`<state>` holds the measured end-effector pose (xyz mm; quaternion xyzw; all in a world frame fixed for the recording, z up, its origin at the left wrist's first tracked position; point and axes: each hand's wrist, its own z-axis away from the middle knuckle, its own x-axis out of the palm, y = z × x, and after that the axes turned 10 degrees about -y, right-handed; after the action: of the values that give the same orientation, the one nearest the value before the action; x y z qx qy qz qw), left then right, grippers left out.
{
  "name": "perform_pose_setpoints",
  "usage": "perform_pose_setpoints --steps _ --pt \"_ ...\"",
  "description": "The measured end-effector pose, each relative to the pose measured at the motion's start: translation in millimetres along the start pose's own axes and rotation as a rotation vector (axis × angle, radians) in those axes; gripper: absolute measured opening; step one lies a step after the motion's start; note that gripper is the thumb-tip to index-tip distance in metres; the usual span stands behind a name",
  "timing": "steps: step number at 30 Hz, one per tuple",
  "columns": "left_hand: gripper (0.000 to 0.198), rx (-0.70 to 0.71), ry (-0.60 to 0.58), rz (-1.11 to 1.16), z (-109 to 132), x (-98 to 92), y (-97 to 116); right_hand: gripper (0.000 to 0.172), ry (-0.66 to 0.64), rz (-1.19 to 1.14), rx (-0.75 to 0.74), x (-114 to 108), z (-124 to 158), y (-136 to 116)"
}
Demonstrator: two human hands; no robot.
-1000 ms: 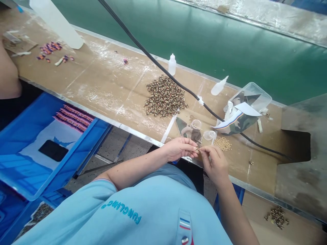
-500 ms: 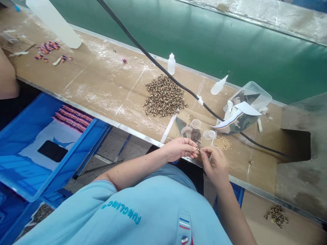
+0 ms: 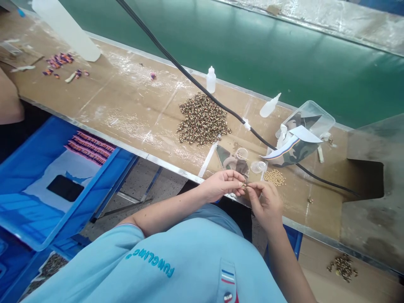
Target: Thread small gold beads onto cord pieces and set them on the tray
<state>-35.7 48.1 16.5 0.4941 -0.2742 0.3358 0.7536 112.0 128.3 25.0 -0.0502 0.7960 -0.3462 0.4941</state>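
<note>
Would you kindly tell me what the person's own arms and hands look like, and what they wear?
The left hand and right hand are bare, without gloves, and both forearms are uncovered. The person wears a light blue short-sleeved T-shirt with blue lettering and a small blue, white and red striped badge.

left hand [image 3: 221, 186], right hand [image 3: 267, 204], pinching tiny bead [image 3: 244, 185]

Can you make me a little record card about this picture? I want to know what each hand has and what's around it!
Left hand: pinching a tiny brown bead-like piece
Right hand: pinching the same piece from the other side
Near the hands: small heap of tan beads; small clear plastic cup
On the bench: big heap of brown patterned beads; white dropper bottle
Beside the person: blue plastic crate
</note>
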Motion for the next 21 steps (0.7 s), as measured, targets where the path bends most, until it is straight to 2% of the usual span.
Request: perform_pose_setpoints --steps 6,11,15,21 --pt "0.033 0.184 0.052 -0.169 2 2.1 -6 0.009 0.056 -0.063 0.098 12 6 -2" --pt "0.028 0.273 0.01 -0.279 3 0.6 -12 0.005 0.112 -0.074 0.121 17 7 -5" --pt "0.022 0.308 0.03 -0.384 3 -2.2 -16 0.002 0.149 -0.062 0.09 17 7 -7" --pt "0.018 0.311 0.038 -0.423 4 -5.2 -17 0.012 0.176 0.044 -0.042 18 11 -2"
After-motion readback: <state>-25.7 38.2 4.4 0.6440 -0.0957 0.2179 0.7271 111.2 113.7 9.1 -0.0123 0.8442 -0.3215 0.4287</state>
